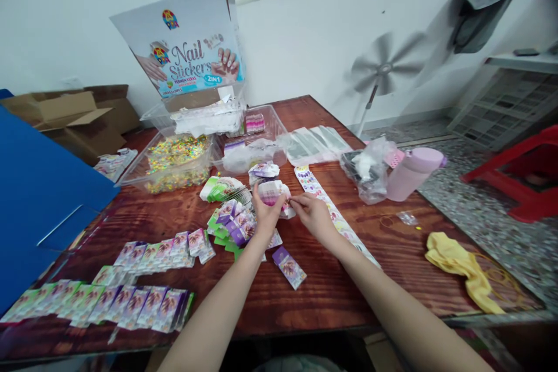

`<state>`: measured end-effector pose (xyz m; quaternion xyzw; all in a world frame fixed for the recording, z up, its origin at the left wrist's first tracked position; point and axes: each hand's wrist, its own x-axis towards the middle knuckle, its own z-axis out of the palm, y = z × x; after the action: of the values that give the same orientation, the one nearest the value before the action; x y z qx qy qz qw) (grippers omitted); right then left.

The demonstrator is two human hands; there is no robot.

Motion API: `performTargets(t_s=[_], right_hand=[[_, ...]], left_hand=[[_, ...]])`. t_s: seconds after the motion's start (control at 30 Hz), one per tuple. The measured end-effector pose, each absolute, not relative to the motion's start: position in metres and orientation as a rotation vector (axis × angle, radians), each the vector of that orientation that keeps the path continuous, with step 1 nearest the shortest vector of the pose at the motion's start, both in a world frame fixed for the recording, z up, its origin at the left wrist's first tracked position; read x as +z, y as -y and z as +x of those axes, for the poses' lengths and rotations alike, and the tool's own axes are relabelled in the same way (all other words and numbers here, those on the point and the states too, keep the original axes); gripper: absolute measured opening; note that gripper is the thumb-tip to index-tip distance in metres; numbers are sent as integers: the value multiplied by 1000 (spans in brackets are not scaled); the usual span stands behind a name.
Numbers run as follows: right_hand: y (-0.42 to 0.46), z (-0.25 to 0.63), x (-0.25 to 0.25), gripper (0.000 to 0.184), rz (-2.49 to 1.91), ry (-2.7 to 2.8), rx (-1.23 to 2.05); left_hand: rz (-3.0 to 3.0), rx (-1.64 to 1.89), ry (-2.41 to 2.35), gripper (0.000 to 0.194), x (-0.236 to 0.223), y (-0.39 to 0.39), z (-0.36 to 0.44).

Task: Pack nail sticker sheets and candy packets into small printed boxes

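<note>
My left hand [265, 215] is closed around a small stack of nail sticker packets [272, 192], held up over the wooden table [314, 296]. My right hand [310, 212] pinches the right edge of that stack with its fingertips. Below my hands lies a loose heap of purple and green packets [233, 226]. A single purple packet [289, 267] lies flat nearer to me. Two overlapping rows of packets [108, 302] [163, 251] stretch across the left of the table. A long sticker strip [325, 203] runs under my right wrist.
Clear plastic trays [178, 165] with colourful bits stand at the back below a Nail Stickers sign [187, 52]. A pink bottle [412, 171], plastic bags [368, 171], a yellow cloth [462, 270], a blue board [39, 197], cardboard boxes [78, 116], a fan [379, 72] and a red stool [523, 174] surround the work area.
</note>
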<state>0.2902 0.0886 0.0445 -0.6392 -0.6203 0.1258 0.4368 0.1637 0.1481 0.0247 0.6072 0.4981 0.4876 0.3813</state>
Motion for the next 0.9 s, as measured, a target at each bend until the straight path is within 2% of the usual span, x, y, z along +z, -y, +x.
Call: performTargets(t_s=[0.37, 0.63, 0.8, 0.9], right_hand=[[-97, 297, 48, 28, -1704, 1602, 383], [-97, 299, 48, 17, -1674, 1513, 480], [-94, 298, 47, 32, -1526, 1443, 640], [-94, 301, 45, 34, -1513, 1376, 638]], left_hand=[[1653, 1290, -1374, 92, 27, -137, 170], [1676, 1262, -1371, 92, 27, -137, 171], [1539, 1247, -1381, 93, 26, -144, 169], [1516, 1250, -1344, 92, 23, -145, 166]])
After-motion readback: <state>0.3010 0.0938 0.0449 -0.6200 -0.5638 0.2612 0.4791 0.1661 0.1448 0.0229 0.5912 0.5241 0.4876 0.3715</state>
